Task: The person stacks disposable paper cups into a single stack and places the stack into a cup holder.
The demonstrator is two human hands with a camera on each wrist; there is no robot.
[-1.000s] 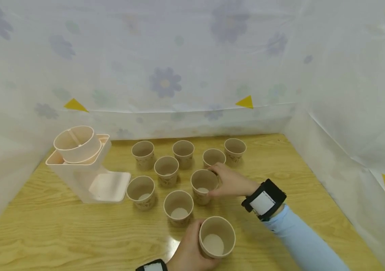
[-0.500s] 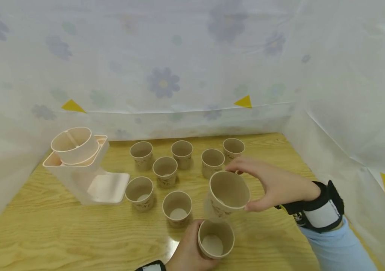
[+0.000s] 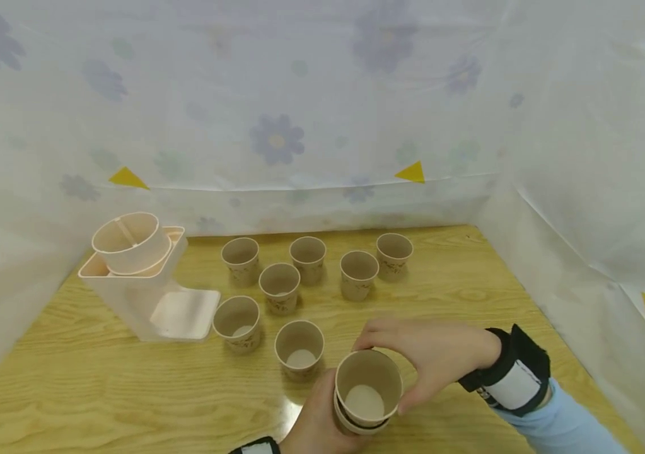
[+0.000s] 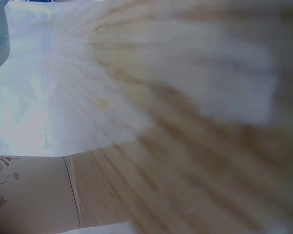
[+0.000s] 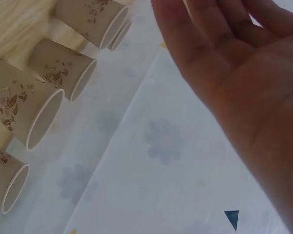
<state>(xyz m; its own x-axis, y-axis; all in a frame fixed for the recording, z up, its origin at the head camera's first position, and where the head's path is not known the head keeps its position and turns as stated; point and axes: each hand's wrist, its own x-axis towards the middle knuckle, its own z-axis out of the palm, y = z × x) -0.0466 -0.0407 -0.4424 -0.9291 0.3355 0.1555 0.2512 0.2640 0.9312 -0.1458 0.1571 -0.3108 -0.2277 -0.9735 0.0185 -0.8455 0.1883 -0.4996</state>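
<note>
Near the front of the table, my left hand [image 3: 318, 419] grips a beige paper cup [image 3: 360, 430] from its left side. A second paper cup [image 3: 369, 384] sits inside it, mouth up, with its rim just above the lower one. My right hand [image 3: 432, 353] holds this upper cup, its fingers at the far rim and its thumb at the right. In the right wrist view, the right hand's fingers [image 5: 205, 29] run off the top edge. A cup wall [image 4: 29, 195] with a brown flower print fills the lower left of the left wrist view.
Several more paper cups stand upright apart, the nearest [image 3: 299, 350] just left of the stack and another [image 3: 359, 274] behind it. A cream plastic stand [image 3: 186, 312] with a round open-topped part [image 3: 129, 243] is at the left. White flowered sheets [image 3: 322, 94] enclose the wooden table [image 3: 129, 391].
My right hand has lifted a paper cup from the table, brought it toward me and set it into the cup in my left hand. The left hand has stayed in place.
</note>
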